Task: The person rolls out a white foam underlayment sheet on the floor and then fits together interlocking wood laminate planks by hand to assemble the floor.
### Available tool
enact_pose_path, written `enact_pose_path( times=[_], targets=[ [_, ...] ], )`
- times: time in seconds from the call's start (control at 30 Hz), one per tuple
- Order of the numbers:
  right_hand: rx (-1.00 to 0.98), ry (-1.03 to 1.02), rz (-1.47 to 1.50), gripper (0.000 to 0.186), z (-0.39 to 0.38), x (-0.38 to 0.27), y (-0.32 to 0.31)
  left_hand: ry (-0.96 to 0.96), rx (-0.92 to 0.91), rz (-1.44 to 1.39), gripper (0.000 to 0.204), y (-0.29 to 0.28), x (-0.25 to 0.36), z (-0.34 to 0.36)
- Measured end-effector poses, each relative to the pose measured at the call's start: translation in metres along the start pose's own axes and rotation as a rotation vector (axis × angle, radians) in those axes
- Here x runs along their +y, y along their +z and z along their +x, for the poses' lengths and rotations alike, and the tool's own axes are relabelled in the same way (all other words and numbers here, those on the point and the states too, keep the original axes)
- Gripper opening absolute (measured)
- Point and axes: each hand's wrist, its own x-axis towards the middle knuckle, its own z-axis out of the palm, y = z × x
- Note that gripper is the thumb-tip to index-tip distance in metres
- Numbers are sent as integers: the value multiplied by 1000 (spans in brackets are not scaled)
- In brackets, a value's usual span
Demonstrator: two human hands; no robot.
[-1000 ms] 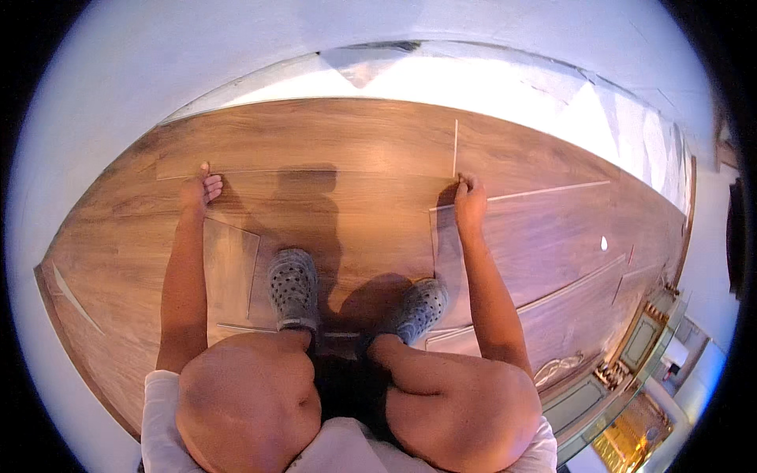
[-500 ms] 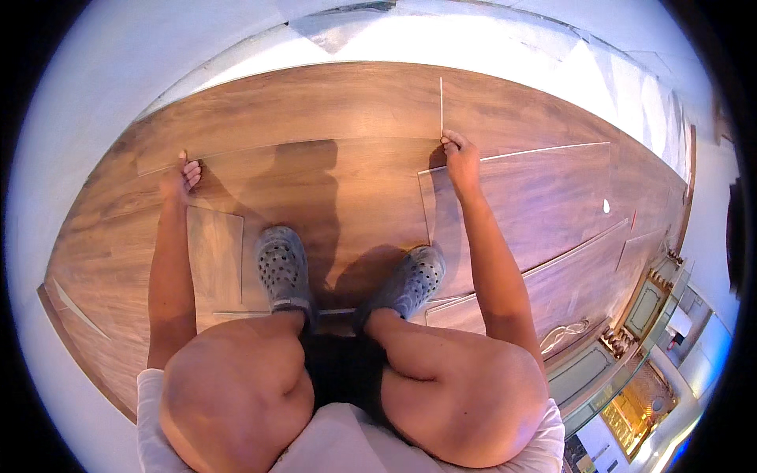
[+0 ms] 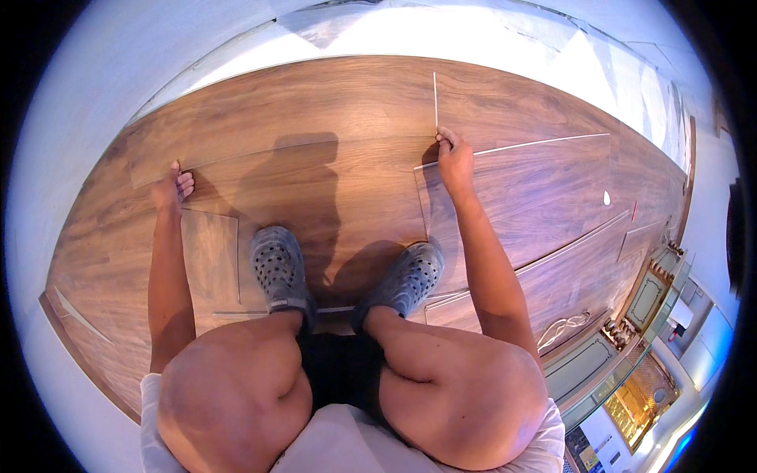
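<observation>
A long brown wood-look floor plank [image 3: 315, 98] stretches across in front of my feet. My left hand [image 3: 173, 188] is closed at its near left corner, thumb up and fingers curled. At its near right corner my right hand [image 3: 455, 163] pinches the edge, beside the pale end edge of the plank. Under my right forearm lies another floor plank [image 3: 512, 197] with a light edge. A short cut plank piece [image 3: 211, 248] lies by my left forearm. Both my feet, in grey clogs [image 3: 277, 268], rest on the floorboards between my arms.
White sheeting [image 3: 489, 39] runs along the far edge of the boards. To the right are more loose planks [image 3: 583, 252], a small white object [image 3: 606, 198] and a coiled cord [image 3: 564, 327]. A glass-topped cabinet [image 3: 587, 366] stands at the lower right, a wall at the left.
My left hand has shifted slightly down and left with the plank's left end. The right hand has moved a little up and left with the other end.
</observation>
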Motion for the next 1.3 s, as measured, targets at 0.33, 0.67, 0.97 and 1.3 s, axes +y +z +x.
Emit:
enact_pose_path(
  times=[0.33,0.67,0.97,1.3],
  targets=[
    [7,40,29,25,-6,-5,-1,0,-45,-13,35,-10,-2,4],
    [-2,-178,20,26,2,12,12,-77,-252,-164,33,-63,-35,36],
    [-55,12,151,29,-5,10,3,-18,-17,-8,44,6,29,-28],
    [-90,58,172,29,-1,22,3,-33,33,210,45,11,38,-45]
  ],
)
